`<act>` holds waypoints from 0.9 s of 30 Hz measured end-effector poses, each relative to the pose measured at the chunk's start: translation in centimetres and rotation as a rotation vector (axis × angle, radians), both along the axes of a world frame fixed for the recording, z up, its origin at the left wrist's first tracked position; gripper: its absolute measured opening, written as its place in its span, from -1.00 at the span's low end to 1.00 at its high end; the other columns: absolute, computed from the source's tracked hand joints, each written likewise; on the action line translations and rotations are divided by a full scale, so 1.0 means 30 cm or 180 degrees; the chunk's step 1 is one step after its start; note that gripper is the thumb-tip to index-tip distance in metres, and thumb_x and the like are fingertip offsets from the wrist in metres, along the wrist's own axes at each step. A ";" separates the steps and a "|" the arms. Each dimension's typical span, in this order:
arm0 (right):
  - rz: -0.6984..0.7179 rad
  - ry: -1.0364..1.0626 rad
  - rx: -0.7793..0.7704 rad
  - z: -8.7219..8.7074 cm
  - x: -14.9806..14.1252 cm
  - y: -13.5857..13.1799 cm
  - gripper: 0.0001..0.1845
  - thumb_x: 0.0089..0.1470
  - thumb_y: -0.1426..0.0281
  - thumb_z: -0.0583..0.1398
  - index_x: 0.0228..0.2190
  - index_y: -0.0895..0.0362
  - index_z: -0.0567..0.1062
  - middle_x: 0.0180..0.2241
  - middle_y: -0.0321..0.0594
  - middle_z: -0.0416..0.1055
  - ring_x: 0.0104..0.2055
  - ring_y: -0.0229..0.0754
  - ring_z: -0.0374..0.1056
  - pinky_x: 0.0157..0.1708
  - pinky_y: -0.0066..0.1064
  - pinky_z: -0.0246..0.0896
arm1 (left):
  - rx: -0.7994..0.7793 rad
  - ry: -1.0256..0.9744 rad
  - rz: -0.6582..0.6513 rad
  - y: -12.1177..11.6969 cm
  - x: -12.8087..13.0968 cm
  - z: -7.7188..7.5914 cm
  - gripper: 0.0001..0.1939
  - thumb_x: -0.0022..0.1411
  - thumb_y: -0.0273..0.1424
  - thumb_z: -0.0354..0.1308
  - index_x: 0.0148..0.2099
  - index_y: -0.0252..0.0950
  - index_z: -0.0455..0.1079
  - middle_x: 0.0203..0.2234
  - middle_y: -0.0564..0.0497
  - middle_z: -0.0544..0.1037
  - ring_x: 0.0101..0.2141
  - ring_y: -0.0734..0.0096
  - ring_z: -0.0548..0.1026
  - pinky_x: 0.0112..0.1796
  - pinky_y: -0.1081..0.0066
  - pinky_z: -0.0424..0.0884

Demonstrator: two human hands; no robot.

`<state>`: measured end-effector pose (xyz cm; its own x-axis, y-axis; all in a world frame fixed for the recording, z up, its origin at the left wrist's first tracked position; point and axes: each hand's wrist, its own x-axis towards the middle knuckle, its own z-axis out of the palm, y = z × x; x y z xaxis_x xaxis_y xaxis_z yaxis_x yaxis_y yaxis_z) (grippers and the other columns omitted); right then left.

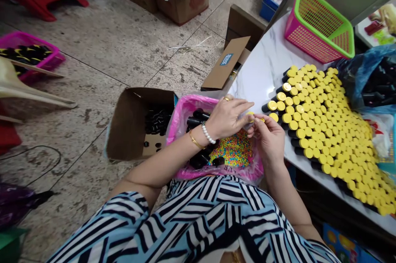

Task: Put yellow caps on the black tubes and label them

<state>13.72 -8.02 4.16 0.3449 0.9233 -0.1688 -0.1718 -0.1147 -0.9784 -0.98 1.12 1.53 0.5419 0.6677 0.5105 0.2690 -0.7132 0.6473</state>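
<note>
My left hand (227, 118), with a pearl bracelet, a bangle and a ring, reaches over a pink tub (185, 106) lined with clear plastic. Its thumb and fingers are closed around a small yellow cap (250, 113); whether a tube is attached below is hidden. Close beside it, my right hand (270, 137) pinches another small yellow piece (262, 120) at its fingertips. In the tub lie black tubes (198, 160) and many tiny multicoloured beads (235, 149), partly covered by my left forearm. Right of my hands, many black tubes with yellow caps (321, 131) stand packed upright.
The white marbled table (256, 69) carries a pink-and-green basket (321, 24) and a blue bag (380, 77) of black pieces. An open cardboard box (123, 131) with small black caps (159, 120) stands left of the tub. Another pink basket (46, 63) is at far left.
</note>
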 end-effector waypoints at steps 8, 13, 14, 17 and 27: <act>0.0363 0.0216 -0.0059 0.036 -0.004 0.003 -0.57 0.21 0.28 0.27 0.11 0.03 0.51 -0.40 -0.30 0.50 -0.46 -0.31 0.42 -0.45 -0.45 0.40 | -0.0097 0.0028 -0.0108 0.001 -0.024 -0.060 -0.72 0.28 -0.40 0.21 0.03 -0.26 0.52 -0.17 -0.05 0.65 -0.09 0.22 0.48 -0.01 0.23 0.30; 0.0396 0.0350 -0.0180 0.007 -0.005 -0.031 -0.61 0.24 0.28 0.26 0.09 0.03 0.51 -0.46 -0.35 0.47 -0.51 -0.35 0.38 -0.51 -0.50 0.34 | 0.0125 0.0496 0.0127 -0.041 -0.045 0.026 -0.79 0.23 -0.39 0.19 -0.09 -0.28 0.53 -0.29 -0.03 0.61 -0.12 0.17 0.47 0.00 0.17 0.26; 0.0429 0.0297 -0.0191 0.003 -0.006 -0.035 -0.62 0.23 0.28 0.27 0.07 0.03 0.53 -0.44 -0.34 0.48 -0.49 -0.34 0.39 -0.47 -0.48 0.36 | 0.0221 0.0674 0.0180 -0.050 -0.055 0.053 -0.81 0.23 -0.39 0.18 -0.12 -0.31 0.52 -0.32 -0.05 0.60 -0.14 0.15 0.47 -0.01 0.15 0.26; 0.0509 0.0194 -0.0169 -0.010 -0.011 -0.036 -0.68 0.18 0.25 0.33 -0.03 0.03 0.59 -0.42 -0.32 0.51 -0.45 -0.31 0.42 -0.40 -0.42 0.41 | 0.0545 0.1131 0.0277 -0.065 -0.074 0.124 -0.85 0.26 -0.39 0.16 -0.24 -0.38 0.49 -0.35 -0.14 0.57 -0.17 0.07 0.47 -0.07 0.11 0.27; 0.0249 -0.0183 -0.0082 -0.018 0.021 -0.011 -0.77 0.17 0.28 0.34 -0.14 0.08 0.64 -0.48 -0.35 0.44 -0.52 -0.36 0.33 -0.49 -0.47 0.32 | 0.0328 0.1283 -0.0186 0.006 -0.024 0.127 -0.88 0.19 -0.38 0.23 -0.29 -0.34 0.53 -0.34 -0.11 0.58 -0.19 0.12 0.48 -0.10 0.17 0.29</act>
<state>14.35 -8.35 3.60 0.2818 0.9434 -0.1748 -0.1049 -0.1508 -0.9830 -1.71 1.30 5.33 0.7473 0.5865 0.3123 0.4434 -0.7902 0.4230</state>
